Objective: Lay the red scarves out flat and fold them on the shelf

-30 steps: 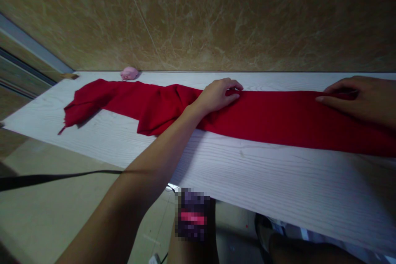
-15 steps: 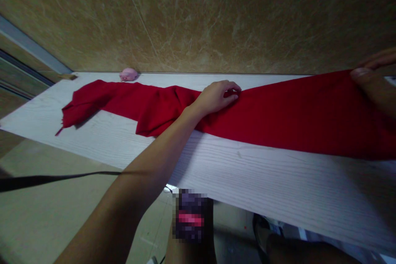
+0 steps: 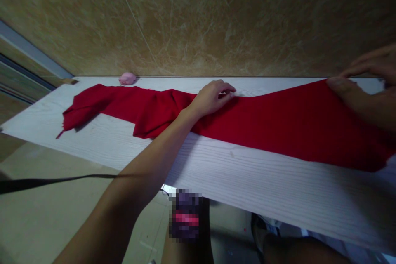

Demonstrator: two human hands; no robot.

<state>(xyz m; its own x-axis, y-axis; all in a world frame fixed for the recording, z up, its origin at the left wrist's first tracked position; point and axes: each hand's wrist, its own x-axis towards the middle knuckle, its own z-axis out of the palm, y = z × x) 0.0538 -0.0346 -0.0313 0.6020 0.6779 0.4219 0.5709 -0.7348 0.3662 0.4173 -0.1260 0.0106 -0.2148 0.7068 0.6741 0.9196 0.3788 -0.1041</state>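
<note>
Cloth [image 3: 284,119], deep red and long, stretches along the white worktop [image 3: 262,177] beneath a marbled wall [image 3: 232,20], with both my hands upon it. My left hand [image 3: 212,98] rests near the middle of the length, its thumb and fingers curled with a narrow gap between them at the far edge; whether it pinches any fabric I cannot tell. My right hand [image 3: 373,106], partly cut off by the frame, holds the far edge between thumb and fingers near the right end, and that edge rises toward the grip. Between my hands the fabric lies fairly smooth; left of my wrist it bunches into folds, tapering to a ragged tip. A pink figure [image 3: 128,78] sits just beyond it, near the wall.

The step in hand, as I judge it, is handling the raised right portion while my left steadies the rest. Any next move there would call for a firm right pinch, a light left press and care against fresh creases.
</note>
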